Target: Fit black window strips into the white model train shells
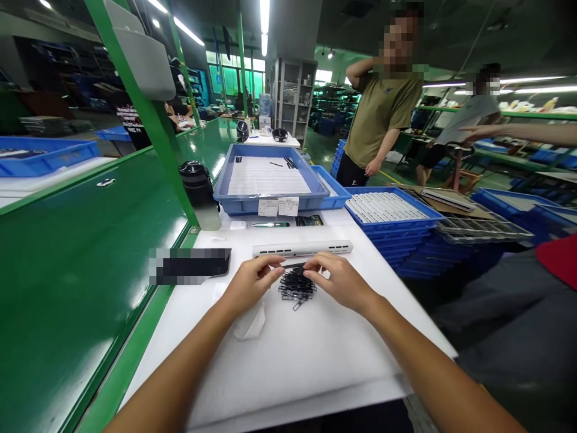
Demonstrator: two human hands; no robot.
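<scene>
A thin black strip (pixel 294 265) spans the gap between my hands. My left hand (pixel 251 284) pinches its left end between thumb and fingers. On the other end, the fingertips of my right hand (pixel 341 281) are closed too. Just beneath lies a heap of small black rectangular frames (pixel 297 286), one of them loose at its near edge. Beyond my fingers rests a long white plastic bar (pixel 302 247) with rows of dark slots, lying crosswise on the white tabletop (pixel 315 355).
A phone (pixel 193 264) and crumpled white paper (pixel 250 322) lie to the left. Behind stand a blue tray (pixel 273 204) of white bars and a dark bottle (pixel 196 183). Stacked blue trays (pixel 394 225) border the table's right. A person (pixel 383 114) stands beyond; another person's arm reaches in.
</scene>
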